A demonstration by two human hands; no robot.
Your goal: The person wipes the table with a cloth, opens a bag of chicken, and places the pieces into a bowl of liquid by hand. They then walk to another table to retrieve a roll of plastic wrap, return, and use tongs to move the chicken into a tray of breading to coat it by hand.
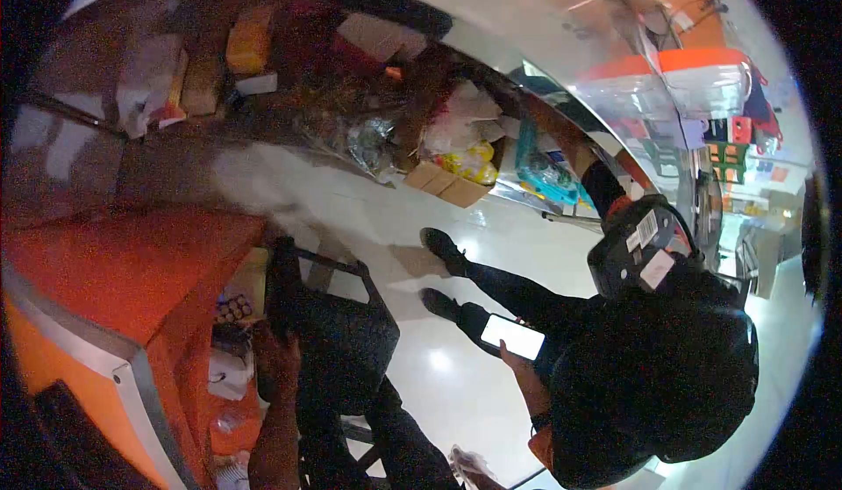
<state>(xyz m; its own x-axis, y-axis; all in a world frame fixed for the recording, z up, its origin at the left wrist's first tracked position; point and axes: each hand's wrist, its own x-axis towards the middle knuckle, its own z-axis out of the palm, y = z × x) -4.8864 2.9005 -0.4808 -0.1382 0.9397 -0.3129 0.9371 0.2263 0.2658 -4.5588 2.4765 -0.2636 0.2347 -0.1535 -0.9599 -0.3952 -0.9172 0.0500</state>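
Note:
At the lower left, my left forearm reaches up to my left hand (282, 343), which is beside a dark chair-like object (346, 341). Its fingers are too dim to tell whether they grip anything. On the bottom edge, a blurred patch of skin, apparently my right hand (481, 474), lies close to a pale shape (465, 459); its fingers are smeared. Another person (653, 376) in black sits at the right, one hand (523, 369) on a lit phone (513, 337). A black item with white labels (645, 244) is beside that person.
An orange-red cover (114, 271) spans the left side, with small goods (232, 371) beside it. Cartons and plastic bags line the far side, including an open cardboard box (449, 185) and a turquoise basket (535, 170). Clear tubs with orange lids (702, 78) are upper right.

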